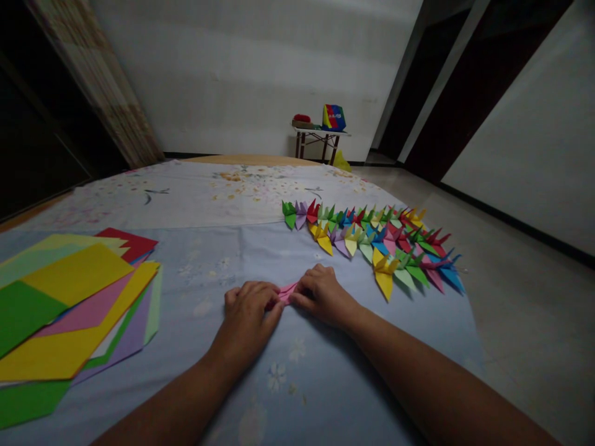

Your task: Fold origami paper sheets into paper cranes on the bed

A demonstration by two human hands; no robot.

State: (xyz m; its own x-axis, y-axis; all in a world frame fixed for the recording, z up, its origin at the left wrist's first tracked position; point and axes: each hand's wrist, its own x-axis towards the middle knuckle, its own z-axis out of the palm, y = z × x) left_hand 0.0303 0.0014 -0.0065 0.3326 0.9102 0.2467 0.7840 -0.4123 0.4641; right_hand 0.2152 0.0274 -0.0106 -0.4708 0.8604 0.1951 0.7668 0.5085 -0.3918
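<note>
A small piece of folded pink paper point(287, 293) lies low over the tablecloth between my two hands. My left hand point(253, 310) pinches its left end with thumb and fingers. On the other end, the thumb and fingers of my right hand point(323, 294) are closed. Much of the paper is hidden under my fingers, so its full shape does not show. Beyond my right hand stand rows of folded paper cranes point(385, 272) in many colours. Off to the left of my left hand lies a spread pile of coloured paper sheets point(93, 272).
A light blue flowered tablecloth point(199, 359) covers the round table, with a white flowered cloth point(195, 192) on its far part. Against the back wall, a small folding table point(320, 131) carries a multicoloured box point(333, 118). Tiled floor point(525, 291) lies to the right.
</note>
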